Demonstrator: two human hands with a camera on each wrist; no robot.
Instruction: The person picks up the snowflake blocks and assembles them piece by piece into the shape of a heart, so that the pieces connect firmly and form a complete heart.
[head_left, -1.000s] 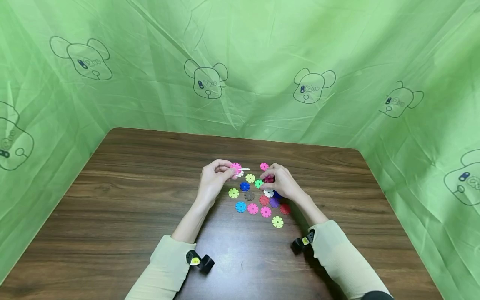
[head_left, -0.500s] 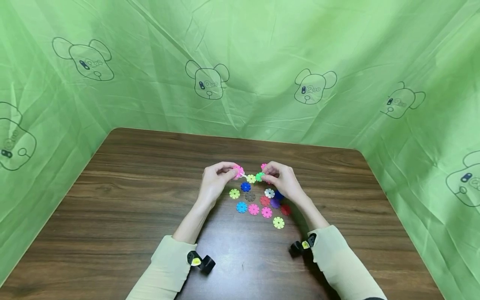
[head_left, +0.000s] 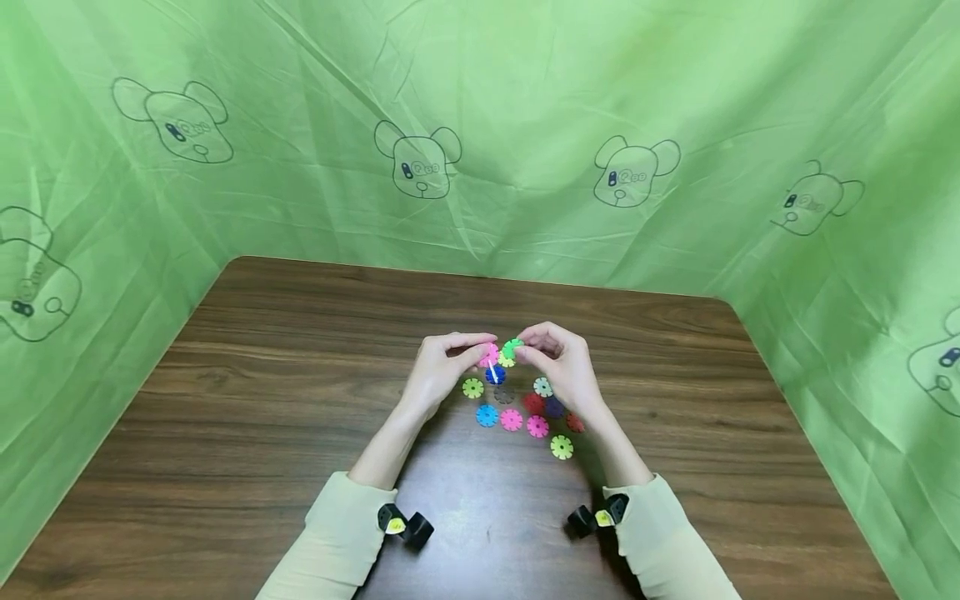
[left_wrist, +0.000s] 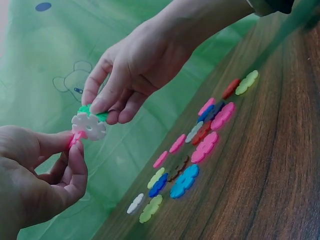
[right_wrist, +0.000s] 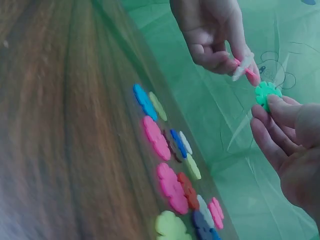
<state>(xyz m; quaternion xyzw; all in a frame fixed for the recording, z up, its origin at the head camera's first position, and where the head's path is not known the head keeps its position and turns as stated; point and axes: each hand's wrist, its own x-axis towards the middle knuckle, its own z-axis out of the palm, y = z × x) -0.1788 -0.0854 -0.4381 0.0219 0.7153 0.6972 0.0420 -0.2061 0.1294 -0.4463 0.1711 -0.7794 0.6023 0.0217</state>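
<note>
Our left hand [head_left: 433, 371] is pinching a pink disc [head_left: 489, 353], our right hand [head_left: 564, 360] a green disc [head_left: 511, 348] at three o'clock.

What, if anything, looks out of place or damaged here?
Nothing stands out: the loose discs lie flat on the table, the left hand pinches a pink disc with a white disc crosswise, and the right hand a green disc.

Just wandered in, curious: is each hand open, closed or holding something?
Left hand: holding a pink disc, white disc attached.
Right hand: holding a green disc.
</note>
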